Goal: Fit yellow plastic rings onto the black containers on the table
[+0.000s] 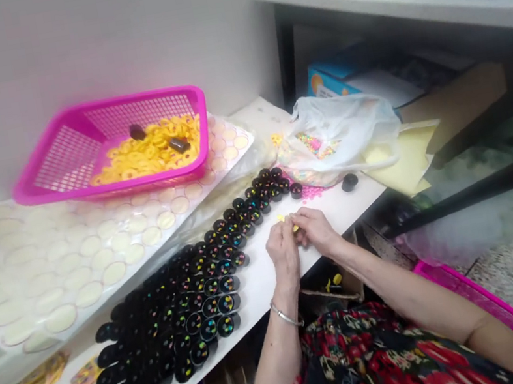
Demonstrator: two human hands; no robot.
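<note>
My left hand (282, 248) and my right hand (315, 229) meet above the white table's front edge, fingers closed in a pinch. Between them shows a small yellow piece (296, 227), mostly covered by the fingers; its exact kind is hidden. More yellow peeks out past the left fingertips. To the left of my hands stand many small black cups (211, 286) in tight slanting rows, several with coloured bits inside. One black cup (296, 190) sits at the far end of the rows, near loose pink beads (312, 191).
A pink basket (116, 184) holds yellow rings (154, 147). Behind the cups lie sheets of round stickers (107, 245). A white plastic bag (349, 126) of coloured beads sits beside yellow paper (408, 149). Below my hands, an open box (358, 290) contains yellow pieces. A shelf (352, 3) overhangs the right.
</note>
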